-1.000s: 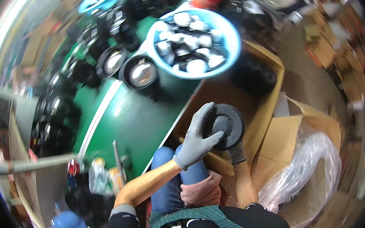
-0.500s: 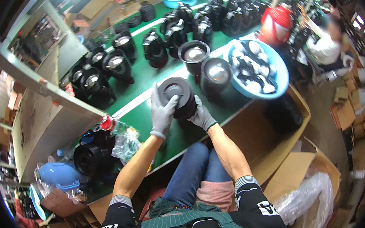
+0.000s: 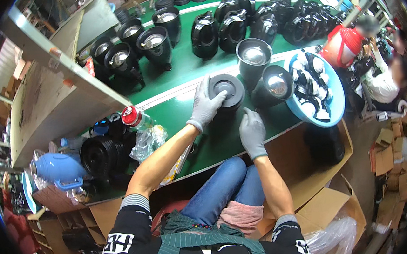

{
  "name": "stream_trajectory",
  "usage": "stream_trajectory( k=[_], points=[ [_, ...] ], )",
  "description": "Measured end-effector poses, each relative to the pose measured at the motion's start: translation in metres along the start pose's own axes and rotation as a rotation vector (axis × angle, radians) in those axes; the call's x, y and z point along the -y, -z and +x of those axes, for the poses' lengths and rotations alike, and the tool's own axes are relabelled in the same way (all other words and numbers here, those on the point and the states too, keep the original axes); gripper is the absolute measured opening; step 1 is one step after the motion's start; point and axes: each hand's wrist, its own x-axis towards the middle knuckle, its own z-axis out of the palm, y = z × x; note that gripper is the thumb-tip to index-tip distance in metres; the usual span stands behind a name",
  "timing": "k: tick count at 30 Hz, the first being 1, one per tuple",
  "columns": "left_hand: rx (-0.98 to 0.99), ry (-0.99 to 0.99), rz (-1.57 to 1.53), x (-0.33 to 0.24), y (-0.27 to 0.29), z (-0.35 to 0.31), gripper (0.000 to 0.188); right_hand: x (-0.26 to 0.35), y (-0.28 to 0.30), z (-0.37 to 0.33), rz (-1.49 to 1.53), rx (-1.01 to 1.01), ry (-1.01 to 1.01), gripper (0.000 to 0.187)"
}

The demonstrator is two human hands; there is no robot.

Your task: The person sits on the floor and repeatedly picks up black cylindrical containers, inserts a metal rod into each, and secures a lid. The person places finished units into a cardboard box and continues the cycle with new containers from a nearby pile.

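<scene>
My gloved left hand grips a stack of black plastic discs over the green tabletop, its thumb on top and its fingers along the left side. The top disc has a recessed ring and a raised centre. Apart from the stack, my gloved right hand is near the table's front edge, fingers pointing forward, loosely bent, nothing visible in them. Right behind the stack stand two black funnel-shaped housings with silvery insides, one farther back and one nearer. The stack's underside is hidden.
A light-blue basin of black-and-white parts sits on the right, beside a red jug. Several glossy black housings line the table's back. At left are a red-capped bottle, a blue thermos and a metal post. A cardboard box stands below the table.
My right hand has let go of the disc stack and drawn back toward the table's front edge. My left hand keeps its hold. The whole view has shifted.
</scene>
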Motion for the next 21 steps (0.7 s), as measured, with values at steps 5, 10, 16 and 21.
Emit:
stream_trajectory(
  k=[5, 10, 16, 21],
  points=[
    [-0.241, -0.242, -0.037, 0.024, 0.037, 0.063, 0.076, 0.051, 0.044, -0.041, 0.294, -0.104, 0.143, 0.051],
    [-0.294, -0.470, 0.658, -0.006, 0.112, 0.198, 0.057, 0.052, 0.060, -0.106, 0.284, 0.011, 0.146, 0.064],
    [-0.072, -0.146, 1.483, 0.012, 0.132, 0.339, 0.039, 0.030, 0.070, -0.171, 0.209, -0.002, -0.050, 0.068],
    [-0.298, -0.442, 1.466, 0.041, 0.128, 0.365, 0.025, 0.009, 0.054, -0.181, 0.257, 0.022, -0.142, 0.060]
  ],
)
